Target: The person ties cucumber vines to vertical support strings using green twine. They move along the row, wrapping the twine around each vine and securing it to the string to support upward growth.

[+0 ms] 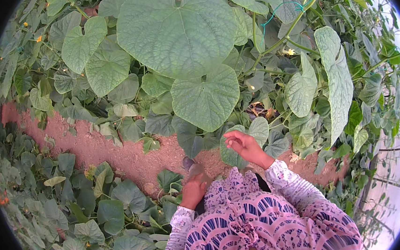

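Note:
My right hand (247,147) is raised over the soil path, fingers loosely curled and slightly apart, with nothing seen in them. Beneath and behind it are a rounded green leaf (233,154) and a paler leaf (259,131) of a cucumber-like vine; contact cannot be told. Lower and to the left hangs my left hand (193,190), close to the patterned pink clothing (249,219). Its fingers are blurred, and whether they hold anything is unclear. Just beyond them a dark shoe tip (188,163) shows on the ground. A broad leaf (205,101) spreads ahead of both hands.
A very large leaf (178,31) fills the upper middle. Green twine (300,7) is tied to a thick vine stem (284,37) at upper right. The reddish soil path (95,143) runs between dense plant rows. Pale sheeting (397,166) borders the right side.

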Demonstrator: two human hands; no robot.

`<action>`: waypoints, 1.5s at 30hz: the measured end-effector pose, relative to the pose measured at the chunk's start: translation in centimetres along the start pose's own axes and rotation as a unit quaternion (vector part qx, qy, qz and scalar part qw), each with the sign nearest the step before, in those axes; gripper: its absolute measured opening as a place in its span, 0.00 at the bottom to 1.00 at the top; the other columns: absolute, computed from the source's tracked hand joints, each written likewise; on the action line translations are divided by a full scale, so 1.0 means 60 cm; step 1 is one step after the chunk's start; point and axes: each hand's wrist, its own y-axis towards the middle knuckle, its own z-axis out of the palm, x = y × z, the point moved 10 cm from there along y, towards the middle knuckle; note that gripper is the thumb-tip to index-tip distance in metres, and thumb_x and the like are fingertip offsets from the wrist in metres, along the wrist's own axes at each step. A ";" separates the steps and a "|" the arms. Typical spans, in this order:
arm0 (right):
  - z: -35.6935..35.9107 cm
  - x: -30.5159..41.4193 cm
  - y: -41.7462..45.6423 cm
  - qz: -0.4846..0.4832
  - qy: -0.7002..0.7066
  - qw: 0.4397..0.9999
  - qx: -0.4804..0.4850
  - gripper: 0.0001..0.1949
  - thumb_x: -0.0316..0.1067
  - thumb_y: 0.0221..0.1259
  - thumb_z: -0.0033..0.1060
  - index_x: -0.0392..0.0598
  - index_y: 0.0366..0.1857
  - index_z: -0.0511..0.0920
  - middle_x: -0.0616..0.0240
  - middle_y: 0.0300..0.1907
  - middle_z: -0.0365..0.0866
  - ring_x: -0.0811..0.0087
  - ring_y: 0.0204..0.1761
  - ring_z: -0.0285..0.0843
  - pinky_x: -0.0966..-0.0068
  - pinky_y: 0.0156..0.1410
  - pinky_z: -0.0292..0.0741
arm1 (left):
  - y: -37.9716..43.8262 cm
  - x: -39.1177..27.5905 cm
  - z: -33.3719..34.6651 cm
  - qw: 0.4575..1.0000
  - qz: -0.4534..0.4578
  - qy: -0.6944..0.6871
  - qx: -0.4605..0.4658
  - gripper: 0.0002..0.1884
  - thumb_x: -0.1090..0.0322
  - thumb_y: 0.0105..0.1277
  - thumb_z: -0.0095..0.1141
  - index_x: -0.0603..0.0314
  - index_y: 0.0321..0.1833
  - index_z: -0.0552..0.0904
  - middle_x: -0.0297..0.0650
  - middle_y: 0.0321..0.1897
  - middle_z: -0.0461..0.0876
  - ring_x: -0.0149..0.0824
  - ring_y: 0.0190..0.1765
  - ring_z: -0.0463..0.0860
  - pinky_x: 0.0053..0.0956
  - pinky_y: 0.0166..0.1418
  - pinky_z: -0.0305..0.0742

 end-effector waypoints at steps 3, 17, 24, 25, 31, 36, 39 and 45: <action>-0.003 0.024 0.007 -0.012 -0.026 0.998 -0.056 0.14 0.26 0.67 0.49 0.40 0.55 0.71 0.65 0.43 0.78 0.77 0.45 0.77 0.80 0.52 0.73 | -0.001 0.049 -0.057 0.999 0.037 0.011 -0.005 0.20 0.64 0.58 0.58 0.63 0.52 0.78 0.53 0.47 0.79 0.54 0.48 0.79 0.41 0.53 0.74; -0.279 0.138 0.075 -0.090 0.056 0.912 -0.395 0.26 0.33 0.67 0.52 0.38 0.67 0.60 0.52 0.64 0.66 0.65 0.63 0.68 0.71 0.66 0.65 | 0.134 -0.059 -0.179 0.992 0.094 -0.087 0.001 0.20 0.67 0.60 0.57 0.64 0.55 0.75 0.51 0.48 0.79 0.53 0.51 0.77 0.40 0.56 0.72; -0.361 0.067 0.218 -0.081 0.105 0.903 -0.410 0.31 0.35 0.64 0.58 0.37 0.68 0.57 0.56 0.64 0.66 0.69 0.62 0.67 0.73 0.65 0.65 | 0.289 -0.295 -0.210 0.961 0.264 -0.012 -0.079 0.23 0.66 0.61 0.57 0.64 0.59 0.72 0.51 0.57 0.74 0.53 0.60 0.72 0.40 0.62 0.68; -0.368 0.062 0.231 -0.071 0.091 0.909 -0.400 0.27 0.36 0.64 0.58 0.38 0.65 0.62 0.60 0.58 0.70 0.73 0.58 0.68 0.75 0.62 0.65 | 0.320 -0.325 -0.216 0.953 0.287 0.011 -0.101 0.24 0.65 0.62 0.56 0.64 0.60 0.71 0.51 0.59 0.72 0.53 0.62 0.70 0.40 0.64 0.66; -0.418 0.088 0.227 -0.084 0.071 0.912 -0.396 0.12 0.41 0.67 0.56 0.43 0.41 0.79 0.80 0.29 0.72 0.86 0.28 0.59 0.85 0.32 0.58 | 0.506 -0.314 -0.160 0.961 0.230 0.131 -0.086 0.26 0.57 0.65 0.55 0.64 0.61 0.71 0.48 0.62 0.70 0.50 0.70 0.61 0.50 0.69 0.58; -0.497 0.074 0.178 -0.097 0.051 0.892 -0.438 0.11 0.40 0.67 0.56 0.44 0.38 0.79 0.82 0.22 0.65 0.88 0.24 0.54 0.85 0.28 0.52 | 0.603 -0.338 -0.209 0.908 0.269 0.267 -0.180 0.26 0.54 0.61 0.58 0.60 0.59 0.74 0.46 0.62 0.70 0.50 0.72 0.58 0.54 0.74 0.43; -0.532 0.067 0.146 -0.113 0.053 0.875 -0.468 0.09 0.39 0.67 0.58 0.43 0.38 0.79 0.82 0.24 0.69 0.88 0.25 0.55 0.85 0.29 0.53 | 0.629 -0.335 -0.234 0.846 0.296 0.377 -0.232 0.27 0.53 0.59 0.59 0.58 0.59 0.75 0.45 0.62 0.71 0.50 0.72 0.58 0.55 0.74 0.40; -0.622 0.029 0.034 -0.043 0.025 0.813 -0.579 0.11 0.42 0.66 0.59 0.46 0.39 0.80 0.78 0.29 0.79 0.88 0.29 0.67 0.86 0.34 0.66 | 0.659 -0.273 -0.324 0.826 0.287 0.455 -0.170 0.27 0.52 0.57 0.59 0.57 0.58 0.75 0.44 0.61 0.71 0.49 0.72 0.58 0.55 0.75 0.39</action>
